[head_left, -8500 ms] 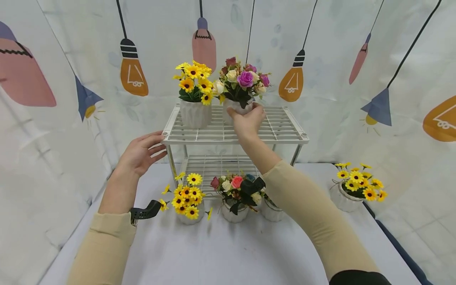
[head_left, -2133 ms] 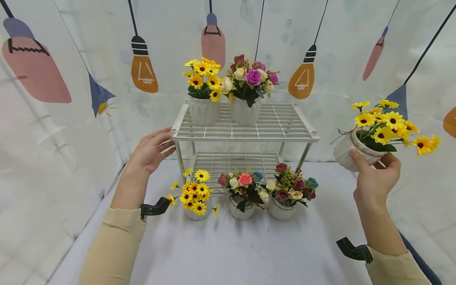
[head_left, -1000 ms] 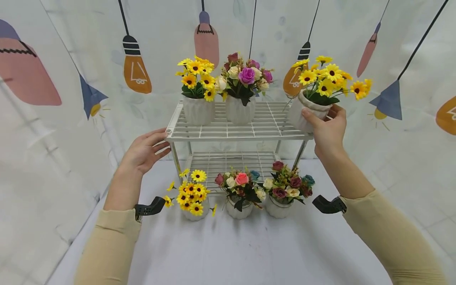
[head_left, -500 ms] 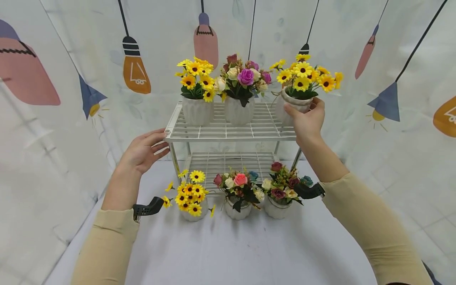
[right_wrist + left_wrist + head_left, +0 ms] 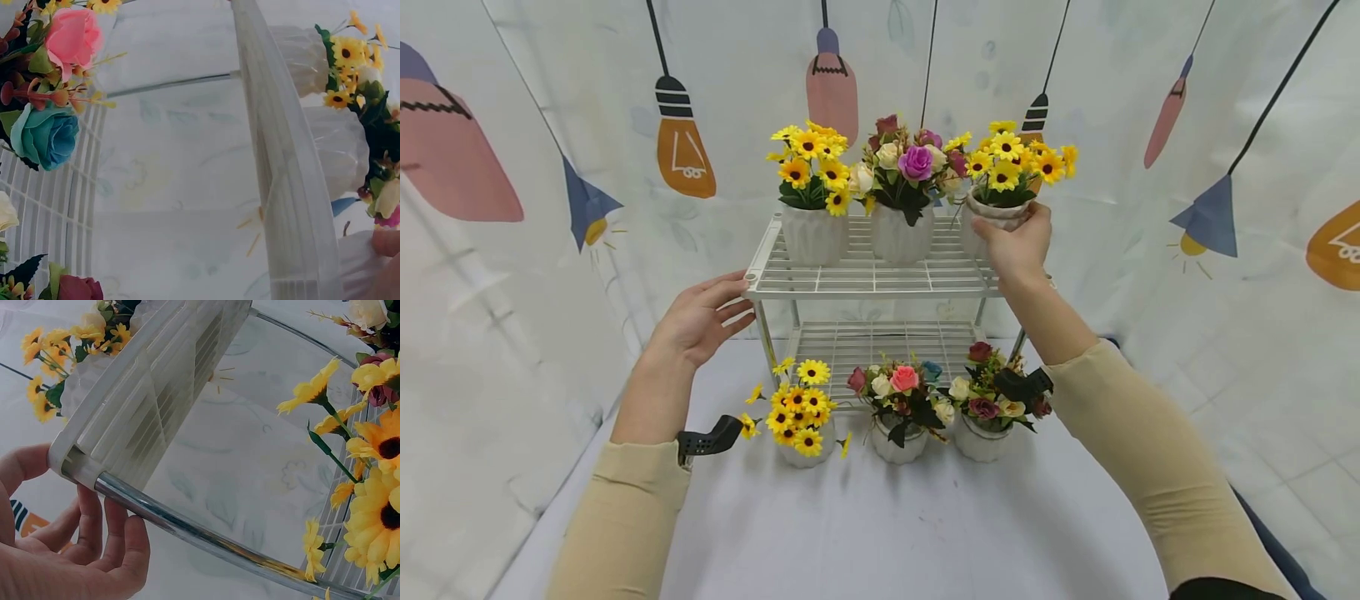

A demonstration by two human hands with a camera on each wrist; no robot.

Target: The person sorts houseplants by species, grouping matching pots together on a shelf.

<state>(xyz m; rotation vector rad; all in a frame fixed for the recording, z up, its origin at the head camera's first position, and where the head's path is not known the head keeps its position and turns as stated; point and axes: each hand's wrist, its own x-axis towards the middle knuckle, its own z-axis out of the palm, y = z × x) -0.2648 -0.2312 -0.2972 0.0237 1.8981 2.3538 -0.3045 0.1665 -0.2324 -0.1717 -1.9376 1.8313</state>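
My right hand (image 5: 1018,246) grips a white pot of yellow daisy-like artificial flowers (image 5: 1003,158) at the right of the upper tier of a white wire shelf rack (image 5: 880,283). Whether the pot's base touches the wires is hidden by the hand. Left of it stand a potted bunch of purple and cream roses (image 5: 917,167) and another pot of yellow flowers (image 5: 815,237). My left hand (image 5: 703,321) holds the rack's front left corner; in the left wrist view its fingers (image 5: 134,547) curl beneath that corner, beside the metal post (image 5: 187,531).
Before the rack, on the white-covered table (image 5: 880,533), stand a pot of yellow flowers (image 5: 805,417), a pot of mixed roses (image 5: 898,437) and another rose pot (image 5: 983,442). The lower tier (image 5: 887,337) lies behind them. A lamp-printed curtain (image 5: 1120,100) hangs behind.
My right hand let go of the purple rose pot and fetched the yellow flower pot from the table's right. It has brought it leftward over the upper tier. My left hand stays at the corner.
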